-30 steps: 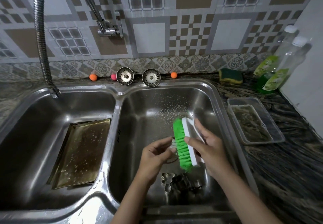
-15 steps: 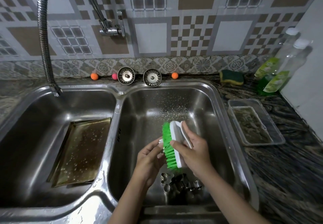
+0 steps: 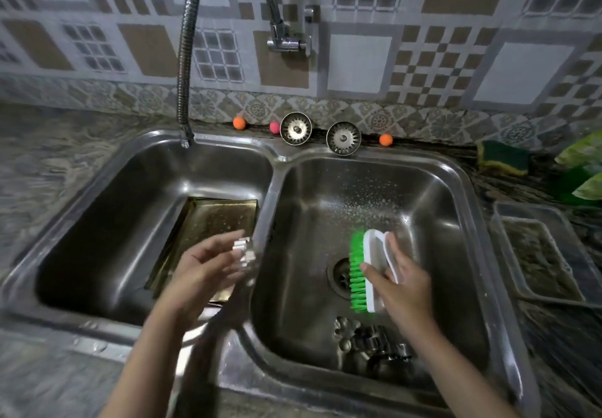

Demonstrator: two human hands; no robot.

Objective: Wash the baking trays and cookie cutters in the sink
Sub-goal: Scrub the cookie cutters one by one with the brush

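Note:
My left hand (image 3: 205,267) holds a small metal cookie cutter (image 3: 244,252) at its fingertips, over the divider between the two basins. My right hand (image 3: 395,279) grips a white scrub brush with green bristles (image 3: 365,271) above the drain of the right basin (image 3: 433,209). Several more metal cookie cutters (image 3: 371,341) lie at the near end of that basin. A brownish baking tray (image 3: 208,222) leans in the left basin (image 3: 114,228), partly hidden by my left hand.
A flexible spray hose (image 3: 185,59) hangs over the left basin and a wall tap (image 3: 286,39) sits behind. Two sink strainers (image 3: 321,134) and small balls line the back ledge. A sponge (image 3: 503,157), green bottles and a clear plastic container (image 3: 540,254) stand on the right counter.
My left hand has pulled away from the brush and moved left with the cookie cutter to the divider. The brush has stayed over the right basin. The view has shifted left.

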